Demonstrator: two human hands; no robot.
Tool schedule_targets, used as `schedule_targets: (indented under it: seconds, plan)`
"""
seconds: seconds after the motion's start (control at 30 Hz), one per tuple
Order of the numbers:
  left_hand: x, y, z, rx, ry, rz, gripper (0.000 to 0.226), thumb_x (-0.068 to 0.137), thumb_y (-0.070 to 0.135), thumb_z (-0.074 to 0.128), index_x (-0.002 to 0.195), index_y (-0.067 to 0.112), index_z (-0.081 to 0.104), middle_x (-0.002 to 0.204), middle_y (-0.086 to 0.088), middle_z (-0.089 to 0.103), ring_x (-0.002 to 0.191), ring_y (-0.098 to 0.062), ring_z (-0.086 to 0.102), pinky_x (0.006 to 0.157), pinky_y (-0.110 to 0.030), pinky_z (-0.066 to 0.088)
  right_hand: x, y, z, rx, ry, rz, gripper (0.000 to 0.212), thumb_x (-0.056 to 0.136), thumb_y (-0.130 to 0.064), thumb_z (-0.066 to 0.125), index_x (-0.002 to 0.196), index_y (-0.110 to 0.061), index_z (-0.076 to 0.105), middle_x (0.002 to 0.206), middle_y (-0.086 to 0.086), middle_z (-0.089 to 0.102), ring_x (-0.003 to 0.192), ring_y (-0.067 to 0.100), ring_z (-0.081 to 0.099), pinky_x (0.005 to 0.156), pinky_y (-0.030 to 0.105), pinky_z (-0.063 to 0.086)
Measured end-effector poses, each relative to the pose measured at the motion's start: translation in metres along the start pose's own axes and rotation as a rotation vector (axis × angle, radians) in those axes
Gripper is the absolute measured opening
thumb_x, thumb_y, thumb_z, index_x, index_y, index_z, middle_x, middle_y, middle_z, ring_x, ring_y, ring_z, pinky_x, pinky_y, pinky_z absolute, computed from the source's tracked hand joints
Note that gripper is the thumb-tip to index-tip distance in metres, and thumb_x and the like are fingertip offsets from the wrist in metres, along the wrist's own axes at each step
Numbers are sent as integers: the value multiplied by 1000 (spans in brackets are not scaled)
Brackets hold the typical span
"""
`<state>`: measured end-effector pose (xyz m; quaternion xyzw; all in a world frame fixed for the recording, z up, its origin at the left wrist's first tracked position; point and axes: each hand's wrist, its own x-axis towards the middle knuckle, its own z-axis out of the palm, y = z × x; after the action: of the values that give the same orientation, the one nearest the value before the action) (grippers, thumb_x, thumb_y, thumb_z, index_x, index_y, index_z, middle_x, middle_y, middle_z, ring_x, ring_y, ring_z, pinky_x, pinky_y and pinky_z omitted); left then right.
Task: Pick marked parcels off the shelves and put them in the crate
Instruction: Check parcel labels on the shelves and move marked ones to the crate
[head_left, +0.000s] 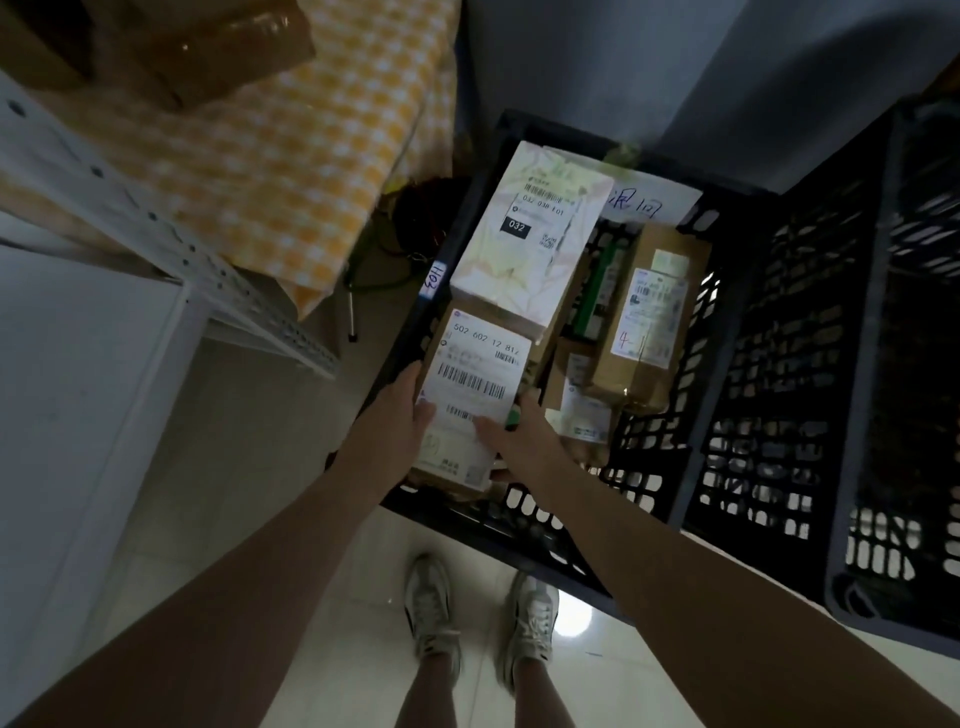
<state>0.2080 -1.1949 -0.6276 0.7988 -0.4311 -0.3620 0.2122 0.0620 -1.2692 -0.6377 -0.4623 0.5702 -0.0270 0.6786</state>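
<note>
A brown cardboard parcel (470, 374) with a large white barcode label is held low over the near left corner of the black slatted crate (524, 535). My left hand (397, 421) grips its left edge. My right hand (511, 434) grips its right edge, thumb lying on the label. Behind it in the crate lies a pale patterned box (535, 249) labelled 032. To the right sit a brown parcel (649, 317) marked with a red 4 and smaller parcels (582, 410). A white handwritten sheet (649, 205) lies at the crate's far end.
A white metal shelf frame (171, 244) stands at the left, with a yellow checked cloth (311, 150) and a taped brown box (208, 47) on it. A second black crate (904, 364) stands at the right. My shoes (483, 618) are on the tiled floor below.
</note>
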Motion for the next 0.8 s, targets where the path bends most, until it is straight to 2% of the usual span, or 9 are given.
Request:
schedule_targets:
  seconds: [0.07, 0.13, 0.23, 0.3, 0.37, 0.47, 0.53, 0.67, 0.8]
  plan:
    - [6, -16, 9, 182, -32, 25, 50, 98, 17, 45, 145, 20, 29, 136, -9, 42, 115, -24, 51, 89, -37, 48, 10, 10, 7, -22, 43, -18, 29, 90, -14, 63, 112, -19, 45, 127, 8, 59, 110, 28, 61, 89, 51, 53]
    - [8, -30, 15, 433, -85, 82, 49, 94, 15, 53, 141, 13, 38, 141, -16, 36, 117, -33, 48, 92, -45, 48, 21, 20, 14, -40, 66, -34, 46, 90, -11, 64, 129, -14, 39, 128, 9, 59, 112, 27, 61, 90, 50, 53]
    - [5, -46, 21, 644, -45, 382, 35, 64, 4, 76, 98, 2, 67, 109, -20, 61, 92, -40, 61, 72, -47, 56, 37, 31, 19, -29, 83, -24, 67, 87, -8, 66, 141, -20, 29, 125, 11, 60, 107, 26, 62, 86, 47, 55]
    - [1, -51, 19, 783, 53, 484, 21, 62, 10, 67, 83, 8, 70, 99, -15, 67, 91, -35, 63, 76, -43, 51, 45, 37, 17, -89, 105, -39, 74, 84, -14, 71, 144, -21, 28, 123, 10, 62, 102, 24, 64, 85, 44, 56]
    - [-5, -52, 17, 817, 128, 480, 26, 70, 16, 49, 84, 12, 70, 107, -13, 65, 104, -33, 55, 85, -43, 39, 48, 41, 10, -173, 103, -69, 78, 82, -22, 75, 145, -18, 29, 129, 7, 58, 109, 24, 61, 90, 41, 53]
    - [-15, -62, 15, 812, 224, 445, 36, 66, 12, 52, 98, 12, 69, 121, -16, 60, 116, -32, 43, 91, -46, 30, 48, 39, 4, -339, 89, -70, 77, 80, -33, 75, 142, -15, 33, 132, 3, 56, 113, 24, 59, 92, 39, 51]
    - [-22, -64, 11, 789, 256, 418, 42, 64, 9, 57, 105, 10, 68, 122, -18, 59, 114, -34, 45, 91, -47, 36, 47, 32, 3, -491, 110, -93, 70, 79, -36, 75, 135, -17, 38, 126, 2, 60, 108, 23, 61, 88, 44, 53]
    - [-29, -55, -3, 751, 231, 337, 53, 54, 5, 80, 106, 10, 68, 114, -17, 63, 102, -37, 59, 83, -45, 48, 35, 17, 3, -751, 167, -115, 66, 78, -45, 73, 128, -24, 36, 113, -1, 65, 93, 22, 65, 76, 44, 57]
    - [-39, -39, -24, 725, 221, 347, 51, 52, 2, 83, 100, 8, 68, 100, -17, 66, 87, -37, 64, 72, -42, 52, 9, 0, 1, -965, 151, -191, 61, 86, -47, 62, 134, -22, 33, 118, 7, 58, 102, 28, 60, 79, 45, 56]
